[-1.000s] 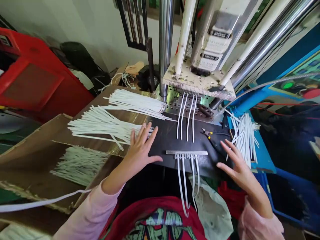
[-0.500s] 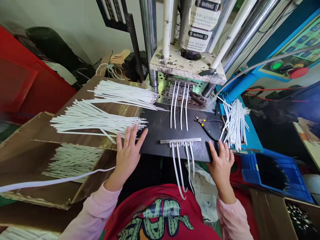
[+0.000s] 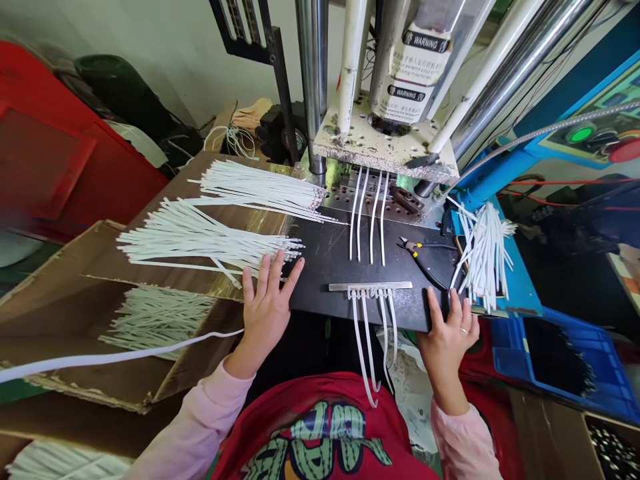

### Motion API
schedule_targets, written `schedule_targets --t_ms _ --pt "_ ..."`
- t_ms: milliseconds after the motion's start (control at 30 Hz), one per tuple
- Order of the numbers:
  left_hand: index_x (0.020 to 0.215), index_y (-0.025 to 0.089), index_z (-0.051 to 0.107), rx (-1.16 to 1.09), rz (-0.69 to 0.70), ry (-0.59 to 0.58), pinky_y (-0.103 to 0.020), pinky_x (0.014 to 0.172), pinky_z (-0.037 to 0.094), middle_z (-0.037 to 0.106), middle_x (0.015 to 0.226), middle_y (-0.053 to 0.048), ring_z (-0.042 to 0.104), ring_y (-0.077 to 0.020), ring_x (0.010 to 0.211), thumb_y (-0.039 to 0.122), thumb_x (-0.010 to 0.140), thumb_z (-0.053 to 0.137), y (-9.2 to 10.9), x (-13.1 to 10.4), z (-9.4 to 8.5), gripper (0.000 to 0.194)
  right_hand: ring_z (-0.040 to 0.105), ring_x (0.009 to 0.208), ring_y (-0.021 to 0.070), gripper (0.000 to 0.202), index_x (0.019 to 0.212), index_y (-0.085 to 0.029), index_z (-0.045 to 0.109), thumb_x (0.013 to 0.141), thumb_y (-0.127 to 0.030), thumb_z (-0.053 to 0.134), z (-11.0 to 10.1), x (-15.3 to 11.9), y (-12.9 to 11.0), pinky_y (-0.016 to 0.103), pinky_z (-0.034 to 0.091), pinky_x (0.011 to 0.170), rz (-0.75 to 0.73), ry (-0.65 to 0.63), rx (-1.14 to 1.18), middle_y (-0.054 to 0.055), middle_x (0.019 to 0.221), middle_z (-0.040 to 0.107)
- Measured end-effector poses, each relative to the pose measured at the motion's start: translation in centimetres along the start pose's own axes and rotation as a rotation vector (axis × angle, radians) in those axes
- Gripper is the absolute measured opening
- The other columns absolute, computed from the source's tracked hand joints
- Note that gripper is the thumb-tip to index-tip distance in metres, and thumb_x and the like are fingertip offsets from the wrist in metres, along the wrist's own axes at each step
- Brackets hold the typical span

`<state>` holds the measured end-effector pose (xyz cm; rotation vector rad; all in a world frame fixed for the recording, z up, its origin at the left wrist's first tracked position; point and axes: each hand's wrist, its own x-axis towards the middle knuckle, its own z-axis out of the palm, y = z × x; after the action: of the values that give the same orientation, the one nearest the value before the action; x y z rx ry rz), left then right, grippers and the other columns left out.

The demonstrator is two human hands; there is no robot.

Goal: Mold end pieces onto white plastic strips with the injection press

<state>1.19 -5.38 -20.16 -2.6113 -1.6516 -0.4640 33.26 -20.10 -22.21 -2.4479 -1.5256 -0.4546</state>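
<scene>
**Both hands spread wide, nothing held; 4-cord bar btwn them on counter**

L hand point(image 3: 267, 310): fingers fanned, palm down, at front L of black counter point(image 3: 325, 253). Fingertips over R end of nr cord bundle point(image 3: 190, 237); can't tell if they touch. R hand point(image 3: 447, 340): also spread, fingers at counter's front R corner, just beside black handle of cutters point(image 3: 411, 247); ring on one finger.

Metal bar point(image 3: 370, 287) lies flat nr front edge, btwn hands, touching neither. 4 white cords point(image 3: 358, 333) run from it over the edge, hanging twd lap, some ends curled.

Behind bar, 4 more cords point(image 3: 374, 223): lower ends on counter, upper ends under press plate point(image 3: 340, 148); what's at the tops is hidden.

Far cord bundle point(image 3: 255, 183) sits w/ nr one on brown board, L side. Box point(image 3: 60, 293) below has loose cords point(image 3: 160, 317). R side: another bundle point(image 3: 487, 247) on blue ledge point(image 3: 523, 297), blue bin point(image 3: 510, 357) below. Green light point(image 3: 581, 135) lit on ctrl panel.
</scene>
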Motion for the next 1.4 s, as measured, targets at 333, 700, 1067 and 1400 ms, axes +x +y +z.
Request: schedule_targets --t_ms 333,700,1067,1400 --pt "0.143 0.024 0.052 -0.282 0.225 -0.097 -0.061 0.115 0.025 0.057 0.141 -0.015 0.049 -0.0337 0.131 0.032 0.093 0.065 3.7 1.5 -1.9 0.052 0.017 0.153 0.0332 0.058 0.149 -0.03 0.041 0.093 -0.033 0.057 -6.9 3.0 -0.9 0.058 0.028 0.118 -0.332 -0.317 0.568 0.01 0.165 0.021" --pt "0.109 0.018 0.059 -0.818 0.311 0.032 -0.032 0.088 0.051 0.069 0.104 -0.007 0.066 -0.019 0.096 0.019 0.1 0.047 6.4 4.3 -2.2 0.015 0.051 0.134 0.0303 0.008 0.086 -0.02 0.065 0.091 -0.021 0.058 -7.0 7.3 -11.6 0.056 0.024 0.12 -0.54 -0.068 0.566 0.009 0.124 0.07" --pt "0.103 0.019 0.061 -1.292 -0.125 -0.147 -0.028 0.077 0.055 0.068 0.086 -0.001 0.069 -0.0154 0.077 0.038 0.094 0.058 3.0 4.1 -2.0 0.021 0.056 0.055 0.0106 0.026 0.068 -0.023 0.048 0.074 -0.04 0.067 -5.5 6.7 3.1 0.031 0.055 0.072 0.676 0.06 1.636 -0.005 0.069 0.059" --pt "0.104 0.019 0.061 -1.241 -0.067 -0.145 -0.029 0.078 0.055 0.067 0.087 -0.002 0.067 -0.0172 0.08 0.041 0.094 0.058 2.9 4.4 -2.5 0.024 0.051 0.064 0.0151 0.048 0.07 -0.017 0.063 0.081 -0.064 0.064 -7.4 -0.8 10.8 0.027 0.041 0.06 0.225 -0.978 0.71 0.0 0.066 0.061"
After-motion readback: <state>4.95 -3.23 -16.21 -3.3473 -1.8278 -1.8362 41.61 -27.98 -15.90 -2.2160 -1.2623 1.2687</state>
